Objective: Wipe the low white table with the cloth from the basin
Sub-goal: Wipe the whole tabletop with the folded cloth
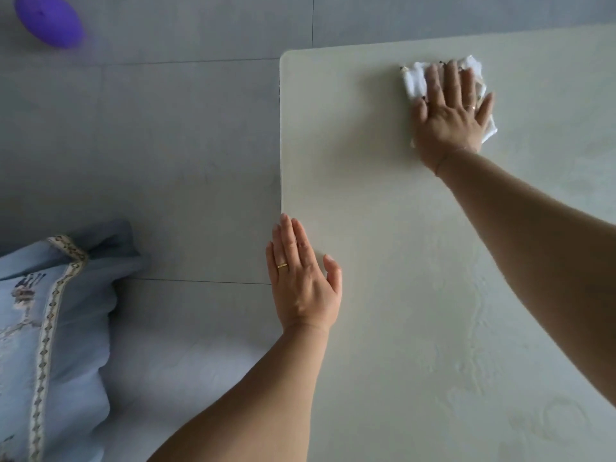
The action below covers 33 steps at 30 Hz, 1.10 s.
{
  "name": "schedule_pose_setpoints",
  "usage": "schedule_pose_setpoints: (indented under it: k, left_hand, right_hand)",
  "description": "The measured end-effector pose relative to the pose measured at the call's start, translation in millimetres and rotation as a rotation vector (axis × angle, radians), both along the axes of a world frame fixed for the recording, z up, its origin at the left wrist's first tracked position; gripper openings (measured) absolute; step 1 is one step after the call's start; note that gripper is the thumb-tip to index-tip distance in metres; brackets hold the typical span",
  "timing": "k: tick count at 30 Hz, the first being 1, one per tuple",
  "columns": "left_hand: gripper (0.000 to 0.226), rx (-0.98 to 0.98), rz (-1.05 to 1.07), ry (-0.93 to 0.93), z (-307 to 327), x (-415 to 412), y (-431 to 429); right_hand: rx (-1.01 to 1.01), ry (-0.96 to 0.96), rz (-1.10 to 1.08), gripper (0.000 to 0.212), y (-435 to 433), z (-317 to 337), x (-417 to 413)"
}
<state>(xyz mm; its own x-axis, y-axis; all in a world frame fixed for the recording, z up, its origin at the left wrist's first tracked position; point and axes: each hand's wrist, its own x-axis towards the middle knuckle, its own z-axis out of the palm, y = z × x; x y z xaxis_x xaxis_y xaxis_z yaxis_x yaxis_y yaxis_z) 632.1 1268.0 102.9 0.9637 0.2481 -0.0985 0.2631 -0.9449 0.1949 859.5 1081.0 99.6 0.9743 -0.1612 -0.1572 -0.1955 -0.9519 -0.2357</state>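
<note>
The low white table [383,195] fills the right side of the view, with its far left corner at the top. A crumpled white cloth [415,81] lies near the far edge. My right hand [451,115] presses flat on the cloth, fingers spread, covering most of it. My left hand [305,281] rests palm down on the table's left edge, fingers together, holding nothing. Faint wet streaks show on the tabletop at the lower right. The basin is not in view.
Grey tiled floor [150,145] lies left of the table. A light blue cushion [50,328] with patterned trim sits at the lower left on a pale seat. A purple round object [50,20] lies on the floor at the top left.
</note>
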Motion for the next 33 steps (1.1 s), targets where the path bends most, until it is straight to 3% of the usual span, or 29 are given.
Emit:
schedule_pose_setpoints:
  k: [3,6,9,13,16,19,22,24,29,31,33]
  left_hand:
    - [0.068,-0.004,0.001,0.003,1,0,0]
    - [0.068,-0.010,0.007,-0.006,2,1,0]
    - [0.068,-0.011,-0.007,-0.006,3,0,0]
    - [0.068,-0.016,-0.006,-0.003,2,1,0]
    - [0.067,-0.027,-0.003,-0.015,2,0,-1]
    - [0.067,-0.049,0.001,-0.036,2,0,-1]
    - [0.067,-0.073,0.002,-0.053,2,0,0]
    - [0.067,-0.072,-0.001,-0.063,1,-1,0]
    - [0.066,-0.062,0.004,-0.074,0,-2,-1]
    - [0.066,-0.065,0.003,-0.079,0,-2,-2]
    - [0.065,-0.070,0.004,-0.093,-1,-2,-2]
  right_hand:
    - [0.051,-0.003,-0.033,0.056,45,5,-31]
    - [0.055,-0.039,0.301,0.055,81,5,-94]
    - [0.011,-0.060,0.508,0.052,45,4,-106]
    - [0.003,-0.059,0.174,0.053,-9,0,-91]
    - [0.038,-0.032,-0.062,0.056,28,1,-109]
    - [0.037,-0.026,0.206,0.058,66,4,-155]
    - [0.023,-0.038,0.499,0.055,37,6,-168]
    - [-0.020,-0.066,0.430,0.056,0,3,-161]
    - [0.020,-0.028,-0.101,0.056,-12,0,-165]
    - [0.011,-0.029,-0.006,0.059,23,2,-195]
    - [0.009,-0.035,0.262,0.057,42,4,-232]
